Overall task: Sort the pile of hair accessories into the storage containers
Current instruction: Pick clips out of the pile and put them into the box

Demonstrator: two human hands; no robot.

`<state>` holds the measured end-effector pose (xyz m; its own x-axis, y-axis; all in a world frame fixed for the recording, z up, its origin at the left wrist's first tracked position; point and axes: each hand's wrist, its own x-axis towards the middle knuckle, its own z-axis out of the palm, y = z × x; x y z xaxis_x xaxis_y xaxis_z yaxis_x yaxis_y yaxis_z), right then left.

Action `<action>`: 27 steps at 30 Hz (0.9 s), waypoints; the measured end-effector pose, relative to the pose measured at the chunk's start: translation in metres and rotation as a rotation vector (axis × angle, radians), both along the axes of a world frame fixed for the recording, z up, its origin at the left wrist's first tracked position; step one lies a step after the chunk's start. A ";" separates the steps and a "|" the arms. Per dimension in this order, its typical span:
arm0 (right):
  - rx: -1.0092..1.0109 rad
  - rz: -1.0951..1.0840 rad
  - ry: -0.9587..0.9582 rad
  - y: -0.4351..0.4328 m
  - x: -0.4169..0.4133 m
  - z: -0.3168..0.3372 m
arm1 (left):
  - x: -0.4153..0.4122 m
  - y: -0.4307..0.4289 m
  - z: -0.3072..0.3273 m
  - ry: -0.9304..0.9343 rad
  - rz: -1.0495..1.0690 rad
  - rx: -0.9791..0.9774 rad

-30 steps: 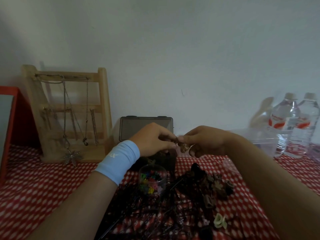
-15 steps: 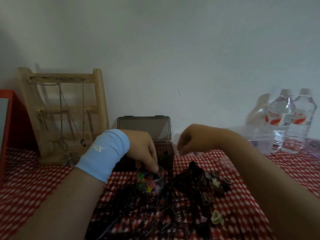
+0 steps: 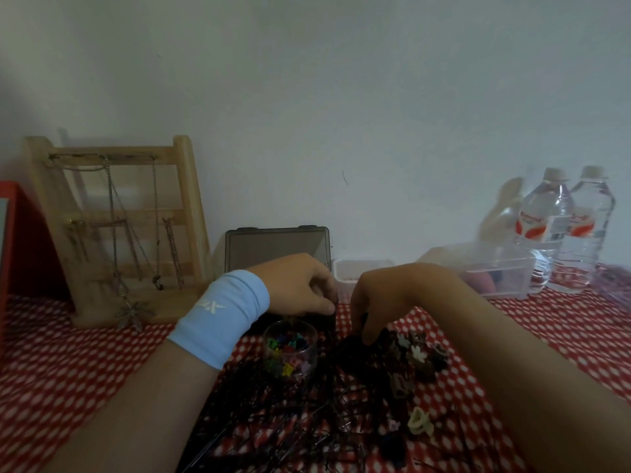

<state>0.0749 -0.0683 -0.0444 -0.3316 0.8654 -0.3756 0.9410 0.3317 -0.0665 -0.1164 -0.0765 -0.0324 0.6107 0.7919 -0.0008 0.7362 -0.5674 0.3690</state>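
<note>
A pile of dark hairpins and clips (image 3: pixel 307 411) lies on the red dotted cloth in front of me. Brown and white flower clips (image 3: pixel 416 353) sit at its right, and a beige claw clip (image 3: pixel 420 421) lies nearer. A clear round jar (image 3: pixel 290 351) of small coloured clips stands at the pile's far edge. My left hand (image 3: pixel 300 288), with a light-blue wristband, hovers just above the jar with loosely curled fingers and nothing visible in it. The fingers of my right hand (image 3: pixel 382 295) point down and pinch a dark clip (image 3: pixel 358 339) at the top of the pile.
An open dark box (image 3: pixel 276 247) stands behind my left hand. A small clear tub (image 3: pixel 362 271) and a larger clear container (image 3: pixel 495 271) sit further right, with two water bottles (image 3: pixel 563 230) beyond. A wooden necklace stand (image 3: pixel 116 227) and a red frame (image 3: pixel 13 240) are at the left.
My hands parted after holding a small clip together. The left one dipped to the jar and rose again. The right one dropped into the pile.
</note>
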 end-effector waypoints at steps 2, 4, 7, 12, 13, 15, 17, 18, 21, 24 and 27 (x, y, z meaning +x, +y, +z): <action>0.035 -0.001 0.067 -0.001 0.005 0.007 | 0.004 0.000 -0.003 -0.002 -0.018 0.030; 0.013 -0.014 0.177 -0.003 0.013 0.017 | 0.008 -0.002 -0.006 -0.035 -0.036 0.060; -0.067 -0.051 0.402 -0.005 0.021 0.025 | 0.012 -0.004 -0.010 -0.163 -0.035 0.076; -0.123 -0.084 0.692 -0.004 0.023 0.023 | 0.009 0.002 -0.010 -0.323 0.024 0.157; -0.112 -0.093 0.743 -0.004 0.022 0.022 | 0.005 0.004 -0.007 -0.327 0.033 0.170; -0.030 -0.097 0.786 -0.003 0.015 0.020 | -0.004 0.008 -0.002 -0.305 0.056 0.192; 0.093 -0.082 0.775 -0.001 0.005 0.016 | -0.013 0.013 0.002 -0.264 0.103 0.224; 0.143 -0.077 0.780 0.000 -0.001 0.013 | -0.018 0.016 0.002 -0.247 0.123 0.223; 0.232 -0.084 0.824 0.003 -0.013 0.004 | -0.027 0.020 0.002 -0.216 0.162 0.179; 0.293 -0.118 0.883 0.004 -0.018 -0.003 | -0.032 0.024 0.002 -0.200 0.186 0.133; 0.348 -0.138 0.914 0.003 -0.023 -0.006 | -0.032 0.022 0.002 -0.250 0.164 0.028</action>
